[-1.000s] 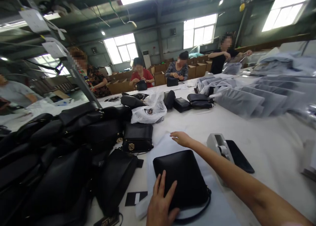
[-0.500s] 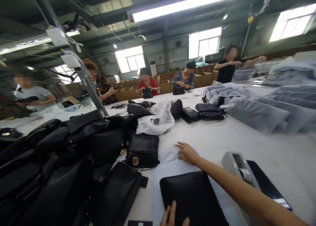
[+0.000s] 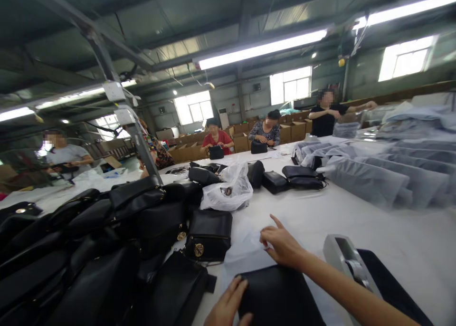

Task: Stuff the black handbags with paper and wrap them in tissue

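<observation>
A flat black handbag (image 3: 278,295) lies on a white tissue sheet (image 3: 245,250) at the bottom of the view. My left hand (image 3: 228,307) rests on the bag's near left edge, fingers spread flat. My right hand (image 3: 281,243) has pinched the far edge of the tissue sheet just beyond the bag, index finger sticking up, and the paper is lifted a little off the table.
A heap of black handbags (image 3: 89,240) fills the left side. A grey tape dispenser (image 3: 347,259) and a dark phone (image 3: 395,288) sit right of my arm. A white plastic bag (image 3: 226,190), grey dust bags (image 3: 370,176) and several seated workers lie farther along the white table (image 3: 356,216).
The camera has tilted upward, so the bag sits lower in view. My right hand went from lying flat on the tissue to pinching and lifting its edge. My left hand slid to the bag's left edge.
</observation>
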Tool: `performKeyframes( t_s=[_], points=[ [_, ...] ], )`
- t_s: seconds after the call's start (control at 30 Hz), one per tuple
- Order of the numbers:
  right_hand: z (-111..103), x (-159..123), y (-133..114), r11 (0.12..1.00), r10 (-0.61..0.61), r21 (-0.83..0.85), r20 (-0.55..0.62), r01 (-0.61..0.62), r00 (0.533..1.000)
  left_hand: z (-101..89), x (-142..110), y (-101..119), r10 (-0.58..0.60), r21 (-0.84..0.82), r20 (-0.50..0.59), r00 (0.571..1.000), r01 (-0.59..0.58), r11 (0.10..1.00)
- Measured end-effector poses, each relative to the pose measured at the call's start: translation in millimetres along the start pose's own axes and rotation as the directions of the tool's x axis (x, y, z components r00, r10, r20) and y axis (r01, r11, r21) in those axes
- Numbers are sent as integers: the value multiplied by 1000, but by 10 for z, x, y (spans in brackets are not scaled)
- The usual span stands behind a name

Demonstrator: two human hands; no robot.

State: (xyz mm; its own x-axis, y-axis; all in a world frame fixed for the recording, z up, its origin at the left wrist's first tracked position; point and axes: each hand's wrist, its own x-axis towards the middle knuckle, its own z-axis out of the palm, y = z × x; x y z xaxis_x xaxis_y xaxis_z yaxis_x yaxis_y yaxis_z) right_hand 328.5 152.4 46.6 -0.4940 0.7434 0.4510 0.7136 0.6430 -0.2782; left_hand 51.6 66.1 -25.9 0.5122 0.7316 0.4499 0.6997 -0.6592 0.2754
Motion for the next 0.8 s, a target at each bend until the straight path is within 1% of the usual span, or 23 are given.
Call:
performKeyframes(
  t_s=[0.03, 0.1, 0.17, 0.23, 0.27, 0.3, 0.4, 0.5, 0.57, 0.67, 0.8],
  points=[
    [-38, -39, -64, 1000, -20, -2, -24, 20, 1000, -88, 200, -63, -12, 9, 16, 1000, 12, 1000],
    [-80, -120, -159, 999, -46, -18, -55, 45, 997, -239, 629, -96, -24, 42, 54, 998, 21, 999],
    [-101, -203, -218, 998, -52, -39, -68, 50, 996, -334, 1008, -43, -2, 49, 165, 986, -6, 999],
    [-132, -290, -260, 997, -44, -59, -61, 40, 997, -378, 1256, 38, 56, 16, 299, 953, -63, 998],
    [-155, -336, -278, 997, -40, -69, -51, 36, 998, -390, 1322, 77, 76, 1, 338, 938, -81, 997],
    [-182, -382, -295, 996, -35, -81, -38, 31, 999, -403, 1351, 114, 87, -2, 354, 931, -93, 996],
    [-265, -521, -343, 991, 1, -132, -18, -3, 1000, -475, 1271, 226, 82, 52, 318, 945, -103, 993],
    [-310, -669, -403, 985, 57, -159, -31, -62, 998, -578, 1042, 357, 52, 91, 253, 966, -77, 993],
    [-300, -790, -452, 985, 81, -149, -46, -87, 996, -611, 846, 446, 20, 87, 234, 972, -42, 995],
    [-202, -999, -503, 987, 67, -140, -82, -78, 994, -547, 534, 543, 8, 53, 232, 973, -21, 998],
    [33, -1235, -496, 991, -26, -133, -162, 4, 986, -367, 221, 588, 43, 34, 193, 980, -50, 998]
  ],
)
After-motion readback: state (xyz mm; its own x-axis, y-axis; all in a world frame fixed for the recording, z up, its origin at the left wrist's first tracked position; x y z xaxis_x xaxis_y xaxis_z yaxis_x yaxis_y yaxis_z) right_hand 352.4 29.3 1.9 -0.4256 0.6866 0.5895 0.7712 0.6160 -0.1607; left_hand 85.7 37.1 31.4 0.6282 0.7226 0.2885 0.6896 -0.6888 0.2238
